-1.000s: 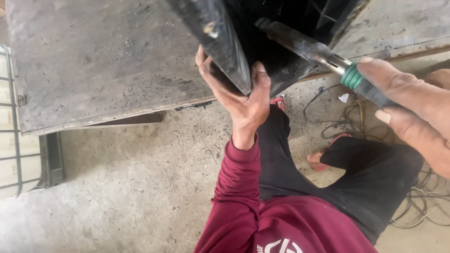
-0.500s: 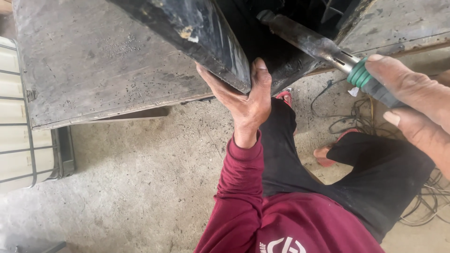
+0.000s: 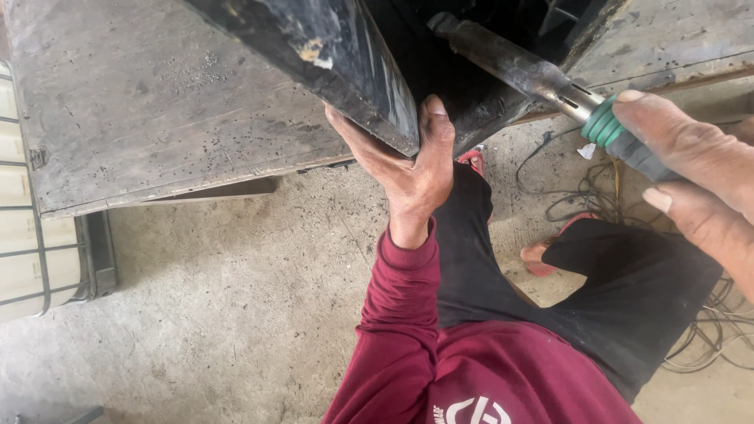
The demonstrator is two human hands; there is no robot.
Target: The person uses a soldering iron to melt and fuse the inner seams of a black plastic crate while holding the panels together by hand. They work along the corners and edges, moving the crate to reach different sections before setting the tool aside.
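Head view. The left hand point(image 3: 408, 169) clasps the lower edge of a black, scuffed metal part point(image 3: 345, 55), thumb on one face and fingers wrapped behind the other; the part slants up and to the left away from the grip. The right hand point(image 3: 691, 173) closes around the dark handle of a heat-gun-like tool point(image 3: 550, 82), just behind its green collar point(image 3: 601, 122); the soot-stained metal barrel runs up and left from that grip into the dark opening behind the black part. A grey, stained workbench top point(image 3: 157, 110) lies to the left of the left hand's grip and extends beyond the tool on the right, its edge crossing between the two hands. Below the grips, the maroon sleeve point(image 3: 400, 314) and black trousers point(image 3: 613, 290) cover much of the concrete floor point(image 3: 220, 306). A tangle of cables point(image 3: 581, 188) lies on the floor beneath the right hand, beside a foot in a red sandal point(image 3: 542, 255). A wire-caged pale container point(image 3: 31, 235) stands at the far left.
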